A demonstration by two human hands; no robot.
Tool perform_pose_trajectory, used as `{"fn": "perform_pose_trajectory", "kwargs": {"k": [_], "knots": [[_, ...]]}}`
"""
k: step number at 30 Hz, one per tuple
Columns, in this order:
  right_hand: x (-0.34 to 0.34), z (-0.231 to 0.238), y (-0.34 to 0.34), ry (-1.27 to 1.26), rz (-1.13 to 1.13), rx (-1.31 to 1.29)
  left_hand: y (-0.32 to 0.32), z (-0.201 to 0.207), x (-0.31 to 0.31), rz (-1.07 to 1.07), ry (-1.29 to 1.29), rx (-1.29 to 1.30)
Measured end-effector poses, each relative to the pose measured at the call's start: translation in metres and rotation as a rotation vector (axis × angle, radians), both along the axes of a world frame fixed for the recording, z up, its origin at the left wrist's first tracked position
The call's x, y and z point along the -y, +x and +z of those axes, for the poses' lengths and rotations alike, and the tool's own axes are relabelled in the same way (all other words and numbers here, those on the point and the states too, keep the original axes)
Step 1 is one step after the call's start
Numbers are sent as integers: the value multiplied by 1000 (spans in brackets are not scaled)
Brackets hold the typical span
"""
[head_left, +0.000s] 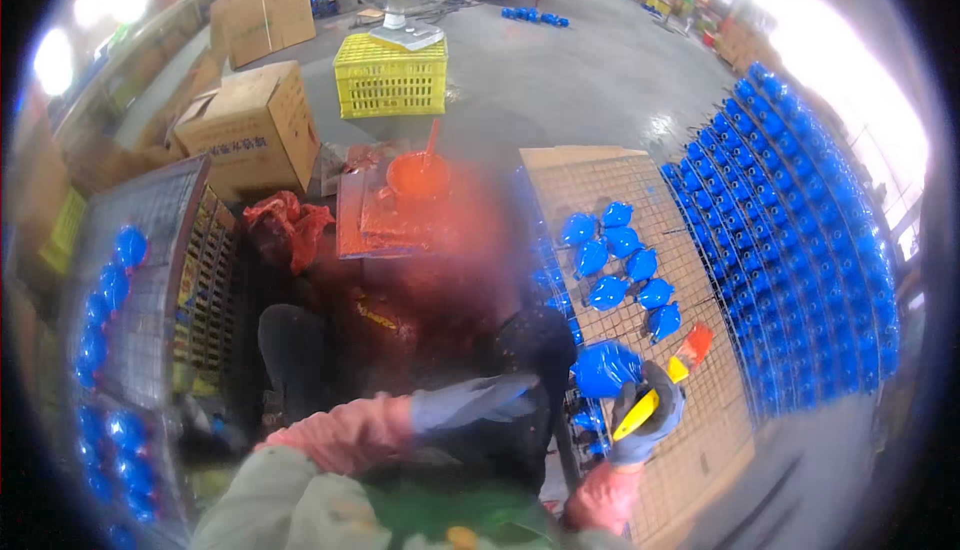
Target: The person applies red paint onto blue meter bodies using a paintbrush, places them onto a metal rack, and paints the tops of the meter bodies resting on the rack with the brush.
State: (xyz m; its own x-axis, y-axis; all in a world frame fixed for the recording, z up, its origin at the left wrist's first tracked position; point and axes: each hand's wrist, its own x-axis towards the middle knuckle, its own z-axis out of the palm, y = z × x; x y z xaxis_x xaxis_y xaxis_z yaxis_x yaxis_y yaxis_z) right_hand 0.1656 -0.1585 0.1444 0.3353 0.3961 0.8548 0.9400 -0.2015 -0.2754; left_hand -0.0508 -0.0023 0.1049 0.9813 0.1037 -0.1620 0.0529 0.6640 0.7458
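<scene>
Left hand [470, 405] outstretched; right hand [664, 418] clasping yellow-handled brush [638, 414] beside blue part [604, 370].

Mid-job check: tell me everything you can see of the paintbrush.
The paintbrush has a smooth yellow handle, plastic-looking, and an orange-red head that looks coated in paint. The gloved right hand grips it, fingers covering part of the handle. It slants, head up and to the picture's right, over the wire rack on the right side. Whether the head touches the wires, I cannot tell.
</scene>
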Motion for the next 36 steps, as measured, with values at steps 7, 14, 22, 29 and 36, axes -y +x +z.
{"fn": "perform_pose_trajectory", "kwargs": {"k": [7,14,22,29,36], "knots": [[-63,37,-62,-238,529,-148,27,64,-51,652,49,402],[-155,31,-74,89,676,-721,-47,32,-206,563,13,521],[-314,-48,-78,-29,835,-1127,-123,-40,-231,1426,631,326],[-429,-126,-39,-198,726,-940,-159,9,-233,994,-368,984],[-433,-135,-21,-151,689,-1186,-156,9,-235,858,-528,1136]]}}
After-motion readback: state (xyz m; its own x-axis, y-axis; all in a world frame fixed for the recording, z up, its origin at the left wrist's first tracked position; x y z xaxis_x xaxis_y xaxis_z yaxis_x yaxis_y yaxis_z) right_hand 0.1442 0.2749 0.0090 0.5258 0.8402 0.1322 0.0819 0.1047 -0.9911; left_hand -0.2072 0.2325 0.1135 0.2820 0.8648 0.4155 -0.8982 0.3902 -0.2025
